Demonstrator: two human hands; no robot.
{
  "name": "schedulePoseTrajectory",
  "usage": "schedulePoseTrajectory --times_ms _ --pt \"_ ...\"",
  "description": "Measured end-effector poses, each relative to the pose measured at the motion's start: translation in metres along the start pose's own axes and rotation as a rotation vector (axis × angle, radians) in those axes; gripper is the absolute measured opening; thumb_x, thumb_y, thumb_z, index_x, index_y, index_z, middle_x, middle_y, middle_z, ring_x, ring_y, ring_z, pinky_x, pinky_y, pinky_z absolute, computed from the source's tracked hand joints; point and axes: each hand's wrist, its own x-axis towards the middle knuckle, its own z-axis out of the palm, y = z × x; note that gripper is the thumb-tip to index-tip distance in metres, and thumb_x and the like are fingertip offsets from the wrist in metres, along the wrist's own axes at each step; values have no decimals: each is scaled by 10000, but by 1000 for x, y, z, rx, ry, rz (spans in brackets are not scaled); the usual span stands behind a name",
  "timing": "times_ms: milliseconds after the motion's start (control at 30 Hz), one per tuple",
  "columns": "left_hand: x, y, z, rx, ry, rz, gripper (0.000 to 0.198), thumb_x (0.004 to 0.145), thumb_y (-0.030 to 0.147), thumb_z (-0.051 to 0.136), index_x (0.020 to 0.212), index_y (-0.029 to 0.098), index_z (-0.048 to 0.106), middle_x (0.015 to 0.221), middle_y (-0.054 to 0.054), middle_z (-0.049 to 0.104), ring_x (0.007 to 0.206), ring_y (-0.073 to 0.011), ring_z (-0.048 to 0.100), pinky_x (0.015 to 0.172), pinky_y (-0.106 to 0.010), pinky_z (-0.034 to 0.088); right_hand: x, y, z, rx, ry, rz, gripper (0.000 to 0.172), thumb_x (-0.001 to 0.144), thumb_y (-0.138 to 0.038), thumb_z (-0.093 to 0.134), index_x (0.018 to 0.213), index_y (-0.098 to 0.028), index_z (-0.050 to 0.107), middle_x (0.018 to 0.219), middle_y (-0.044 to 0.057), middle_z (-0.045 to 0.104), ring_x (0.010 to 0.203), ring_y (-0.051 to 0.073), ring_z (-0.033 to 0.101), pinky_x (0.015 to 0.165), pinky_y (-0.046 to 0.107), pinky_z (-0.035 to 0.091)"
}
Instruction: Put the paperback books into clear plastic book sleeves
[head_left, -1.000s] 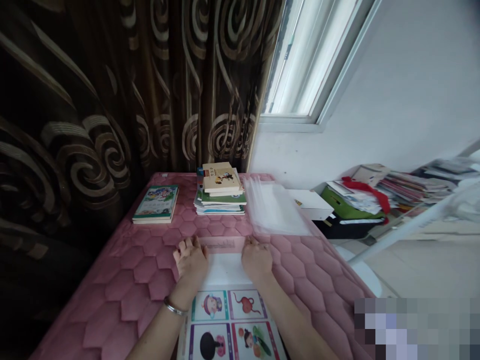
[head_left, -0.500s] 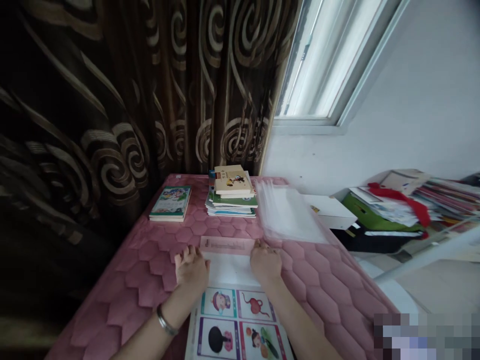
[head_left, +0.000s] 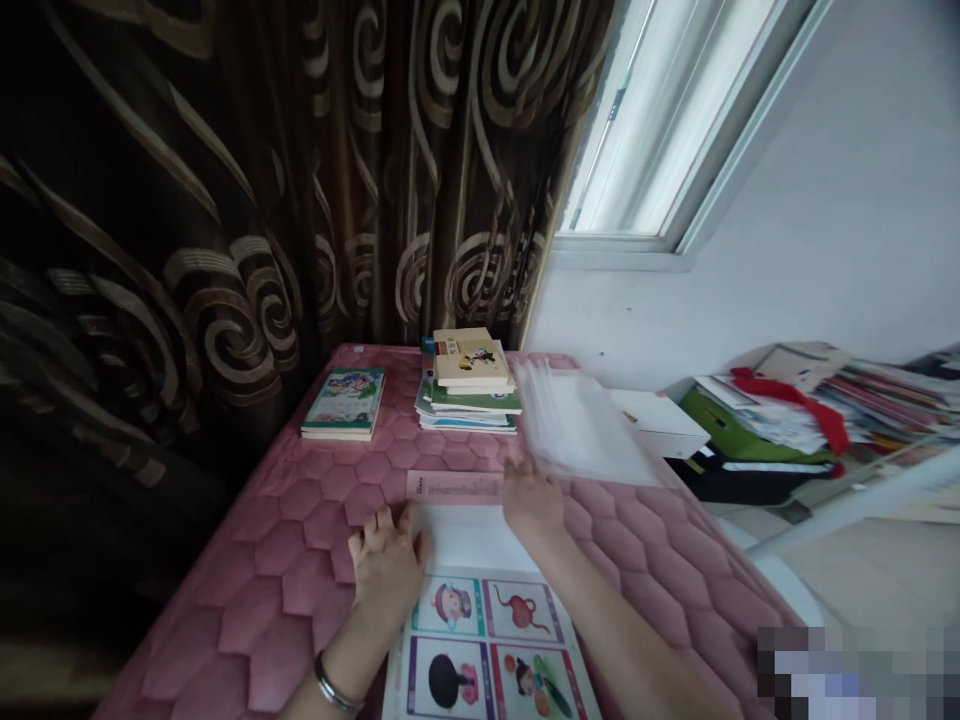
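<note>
An open picture book (head_left: 480, 610) lies on the pink quilted surface in front of me. Its lower page has colourful framed cartoon pictures; above them is a blank white panel with a pink printed strip (head_left: 454, 487) at the far end. My left hand (head_left: 388, 560), wearing a silver bangle, rests at the panel's left edge, fingers apart and thumb towards the page. At the upper right edge of the panel is my right hand (head_left: 534, 508), its fingers smeared by motion. Beyond it lie clear plastic sheets (head_left: 589, 425).
A stack of books (head_left: 469, 395) stands at the far end, with two or so green-covered books (head_left: 343, 403) to its left. A white box (head_left: 660, 422) is at the right edge, near piled papers and a green bag (head_left: 720, 420). A dark patterned curtain (head_left: 360, 200) hangs behind.
My right hand has shifted slightly along the book's upper right edge, and its fingers have blurred. My left hand has slid a little lower along the left edge. The view has shifted slightly.
</note>
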Motion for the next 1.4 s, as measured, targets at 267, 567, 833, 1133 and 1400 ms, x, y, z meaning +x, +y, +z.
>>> schedulePoseTrajectory --times_ms 267,567,833,1133,1400 --pt "-1 2 -2 -34 7 -15 396 921 351 421 1234 198 610 1189 -152 568 1074 -297 497 878 -457 355 26 -80 -4 299 -275 -260 436 768 -567 630 972 -189 707 1009 105 723 951 238 674 763 270 497" --pt "0 5 -6 -36 8 -12 391 924 319 434 1250 184 603 1177 -156 584 1048 -291 519 852 -443 389 68 -99 5 249 -334 -151 601 680 -645 679 1025 -153 706 1040 169 713 984 301 673 756 324 536" --pt "-1 3 -4 -63 23 -1 406 911 324 456 1269 188 591 1194 -158 583 1060 -296 517 864 -452 380 63 -108 6 224 -338 -187 485 755 -522 679 1063 -148 698 1089 181 695 1033 293 656 793 323 532" --pt "-1 4 -7 -56 21 3 403 905 323 449 1257 192 596 1129 -144 607 1025 -290 535 824 -438 389 71 -114 8 233 -239 -189 507 826 -545 589 1094 -124 679 1098 220 678 983 309 670 730 349 530" --pt "1 2 -1 15 64 22 401 914 333 432 1258 203 590 1145 -143 597 1029 -290 528 832 -445 373 17 -33 6 287 -32 -337 246 928 -328 496 941 -240 725 1068 65 704 1076 205 600 929 308 421"
